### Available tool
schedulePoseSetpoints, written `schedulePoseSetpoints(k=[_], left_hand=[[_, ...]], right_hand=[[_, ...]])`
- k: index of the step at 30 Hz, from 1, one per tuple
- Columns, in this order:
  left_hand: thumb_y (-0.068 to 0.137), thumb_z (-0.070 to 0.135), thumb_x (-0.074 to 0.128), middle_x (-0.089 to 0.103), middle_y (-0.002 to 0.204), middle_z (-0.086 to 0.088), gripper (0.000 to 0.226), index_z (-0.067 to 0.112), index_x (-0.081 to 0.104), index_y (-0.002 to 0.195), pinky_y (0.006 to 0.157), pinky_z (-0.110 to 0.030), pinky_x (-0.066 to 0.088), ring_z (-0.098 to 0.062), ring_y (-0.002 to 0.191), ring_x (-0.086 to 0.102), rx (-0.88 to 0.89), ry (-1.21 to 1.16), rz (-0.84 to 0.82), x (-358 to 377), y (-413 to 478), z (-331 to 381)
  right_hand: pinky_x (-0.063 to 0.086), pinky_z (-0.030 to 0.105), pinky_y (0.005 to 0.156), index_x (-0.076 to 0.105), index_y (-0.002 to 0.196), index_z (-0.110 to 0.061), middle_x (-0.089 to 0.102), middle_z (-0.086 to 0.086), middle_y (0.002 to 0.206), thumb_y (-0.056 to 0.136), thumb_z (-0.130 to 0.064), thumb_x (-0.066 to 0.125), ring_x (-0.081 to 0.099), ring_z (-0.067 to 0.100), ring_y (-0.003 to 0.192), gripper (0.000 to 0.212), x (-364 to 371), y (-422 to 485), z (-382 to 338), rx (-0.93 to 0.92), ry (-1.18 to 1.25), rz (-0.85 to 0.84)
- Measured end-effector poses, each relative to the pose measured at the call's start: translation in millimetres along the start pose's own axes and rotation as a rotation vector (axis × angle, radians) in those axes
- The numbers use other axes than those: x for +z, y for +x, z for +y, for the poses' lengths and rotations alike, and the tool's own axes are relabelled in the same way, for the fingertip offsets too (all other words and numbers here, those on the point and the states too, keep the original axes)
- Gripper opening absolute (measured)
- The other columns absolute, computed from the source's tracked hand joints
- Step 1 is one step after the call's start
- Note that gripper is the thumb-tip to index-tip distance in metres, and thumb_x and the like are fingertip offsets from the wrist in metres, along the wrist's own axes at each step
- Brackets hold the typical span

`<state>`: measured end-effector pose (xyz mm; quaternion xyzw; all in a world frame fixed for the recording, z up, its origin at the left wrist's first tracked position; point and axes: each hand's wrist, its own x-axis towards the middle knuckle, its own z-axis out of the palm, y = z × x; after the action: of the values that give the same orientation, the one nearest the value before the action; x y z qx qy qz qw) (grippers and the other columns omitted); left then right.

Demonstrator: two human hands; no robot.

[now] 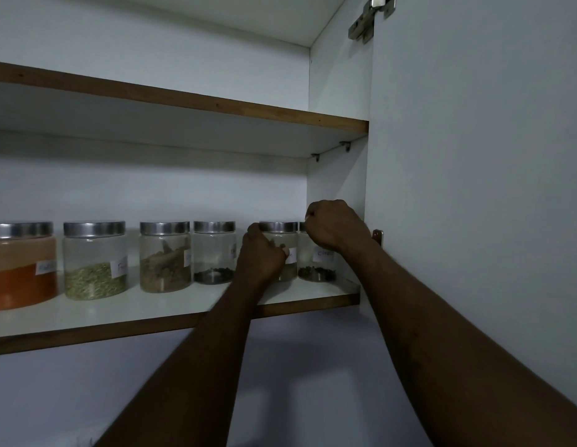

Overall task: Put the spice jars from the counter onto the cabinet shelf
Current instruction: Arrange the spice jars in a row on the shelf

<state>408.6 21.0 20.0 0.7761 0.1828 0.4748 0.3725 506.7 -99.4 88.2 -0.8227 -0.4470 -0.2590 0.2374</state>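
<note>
Several clear spice jars with steel lids stand in a row on the lower cabinet shelf (152,312). From the left: an orange powder jar (21,266), a green seed jar (93,259), a brown bark jar (164,256), a dark seed jar (213,253). My left hand (261,256) wraps the side of the fifth jar (282,230). My right hand (334,225) is closed over the lid of the rightmost jar (317,267), which holds dark spice and has a white label.
The upper shelf (190,98) hangs close above the jars. The cabinet side wall (335,175) stands right next to the last jar. The open door (474,156) with its hinge (367,21) fills the right.
</note>
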Motion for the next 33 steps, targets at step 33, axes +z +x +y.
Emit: schedulePoseSetpoints(k=[33], left_hand=[[0.069,0.01,0.089,0.061,0.125,-0.009,0.088,0.015,0.037,0.14,0.094,-0.044,0.055,-0.025,0.109,0.063,-0.001,0.028,-0.103,-6,-7,0]], right_hand=[[0.038,0.029,0.074,0.065,0.117,-0.003,0.068,0.016,0.11,0.1,-0.025,0.048,0.061,0.03,0.098,0.033,13,2,5,-0.093,-0.116,0.126]])
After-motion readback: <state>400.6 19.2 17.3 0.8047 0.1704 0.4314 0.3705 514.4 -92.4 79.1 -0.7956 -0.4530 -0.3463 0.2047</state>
